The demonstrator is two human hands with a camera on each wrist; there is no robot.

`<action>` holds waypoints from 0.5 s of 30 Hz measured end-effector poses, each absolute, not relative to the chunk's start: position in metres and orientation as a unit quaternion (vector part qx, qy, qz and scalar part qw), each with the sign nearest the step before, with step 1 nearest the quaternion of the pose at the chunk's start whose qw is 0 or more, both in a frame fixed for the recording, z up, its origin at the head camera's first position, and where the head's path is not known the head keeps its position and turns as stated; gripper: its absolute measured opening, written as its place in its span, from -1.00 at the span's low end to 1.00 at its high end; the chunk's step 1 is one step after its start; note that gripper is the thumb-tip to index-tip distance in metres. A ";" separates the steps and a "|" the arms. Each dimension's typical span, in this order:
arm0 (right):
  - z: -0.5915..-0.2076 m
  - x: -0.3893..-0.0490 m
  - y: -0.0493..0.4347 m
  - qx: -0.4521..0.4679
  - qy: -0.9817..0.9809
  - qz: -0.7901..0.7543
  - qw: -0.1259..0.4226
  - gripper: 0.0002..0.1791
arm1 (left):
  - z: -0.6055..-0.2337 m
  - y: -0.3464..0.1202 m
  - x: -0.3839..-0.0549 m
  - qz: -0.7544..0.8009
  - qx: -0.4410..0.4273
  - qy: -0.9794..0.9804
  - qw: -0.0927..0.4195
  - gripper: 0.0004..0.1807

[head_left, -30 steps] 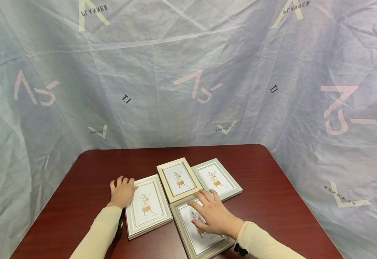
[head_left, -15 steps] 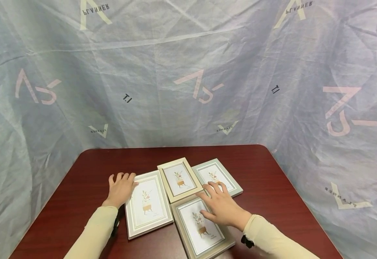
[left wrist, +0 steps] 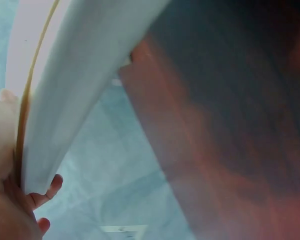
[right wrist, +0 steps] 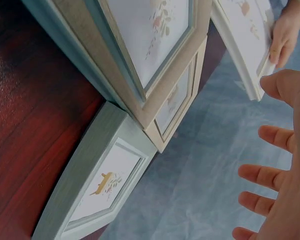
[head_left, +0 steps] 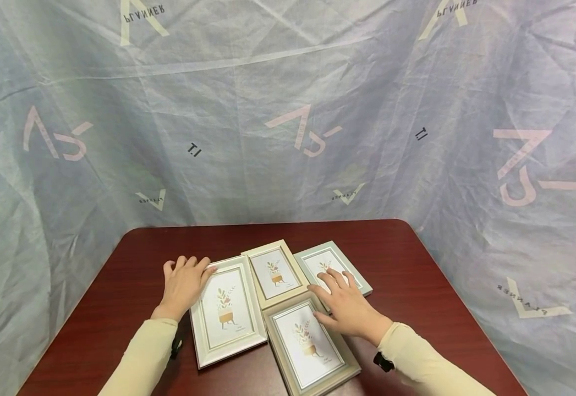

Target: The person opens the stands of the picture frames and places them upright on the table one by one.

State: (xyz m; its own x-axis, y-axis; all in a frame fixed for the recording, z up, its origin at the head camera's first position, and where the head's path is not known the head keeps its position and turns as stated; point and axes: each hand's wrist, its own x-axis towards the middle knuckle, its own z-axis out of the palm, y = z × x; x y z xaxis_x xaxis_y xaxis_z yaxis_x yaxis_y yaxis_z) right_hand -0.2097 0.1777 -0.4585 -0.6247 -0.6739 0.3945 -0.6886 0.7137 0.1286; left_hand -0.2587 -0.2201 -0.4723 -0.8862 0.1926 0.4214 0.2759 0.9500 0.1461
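Note:
My left hand (head_left: 181,289) grips the far left corner of a white picture frame (head_left: 228,308), thumb over its face. The frame's far end is tilted up off the table. In the left wrist view, curled fingertips (left wrist: 52,192) show behind its edge. My right hand (head_left: 352,311), fingers spread, hovers over the corner where a taupe picture frame (head_left: 307,344) and a grey-green picture frame (head_left: 327,261) come close. The right wrist view shows its fingers (right wrist: 262,175) apart and holding nothing. Behind the taupe one lies a cream picture frame (head_left: 274,275).
The frames lie face up on a dark red-brown table (head_left: 391,258) with rounded far corners. A grey printed cloth (head_left: 238,137) hangs behind the table and along both sides.
The far end of the white picture frame has risen with my left hand, which has moved slightly away from me. My right hand has shifted right, uncovering more of the taupe picture frame.

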 end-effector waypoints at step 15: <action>-0.455 -0.222 0.198 0.355 -0.902 0.031 0.244 -0.39 | -0.425 -0.203 -0.243 -0.064 -0.212 -0.915 0.336 -0.73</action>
State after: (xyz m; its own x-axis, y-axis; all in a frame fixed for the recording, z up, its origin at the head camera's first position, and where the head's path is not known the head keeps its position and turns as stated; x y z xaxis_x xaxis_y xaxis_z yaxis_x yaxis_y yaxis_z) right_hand -0.2223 0.1980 -0.4548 -0.6288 -0.6254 0.4621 -0.6558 0.7458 0.1171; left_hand -0.2428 -0.2026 -0.4251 -0.6838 0.3452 0.6428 0.4318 0.9016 -0.0249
